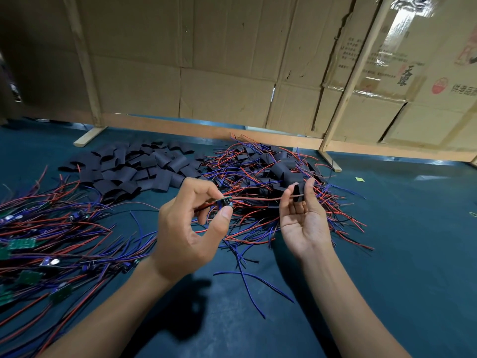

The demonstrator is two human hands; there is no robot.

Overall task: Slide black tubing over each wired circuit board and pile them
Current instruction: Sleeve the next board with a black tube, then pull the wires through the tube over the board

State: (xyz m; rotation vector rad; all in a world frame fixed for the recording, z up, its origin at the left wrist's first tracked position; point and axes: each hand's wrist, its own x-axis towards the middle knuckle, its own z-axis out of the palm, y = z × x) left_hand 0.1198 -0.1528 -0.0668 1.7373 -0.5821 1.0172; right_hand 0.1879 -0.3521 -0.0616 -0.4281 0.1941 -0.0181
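Left hand point(188, 228) pinching a small circuit board point(224, 201) by thumb and fingers, right hand point(304, 218) pinching a black tube point(299, 193) threaded on its red wire point(258, 198), both above the sleeved pile point(271, 174), loose tubing point(139, 169) behind.

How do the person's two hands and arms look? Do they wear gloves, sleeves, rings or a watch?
Both the left hand and the right hand are bare, with no gloves. No ring shows on any visible finger, and neither wrist carries a watch or band. The forearms are uncovered as far as the bottom edge of the picture, so no sleeve is in view. The fingernails look short and unpainted.
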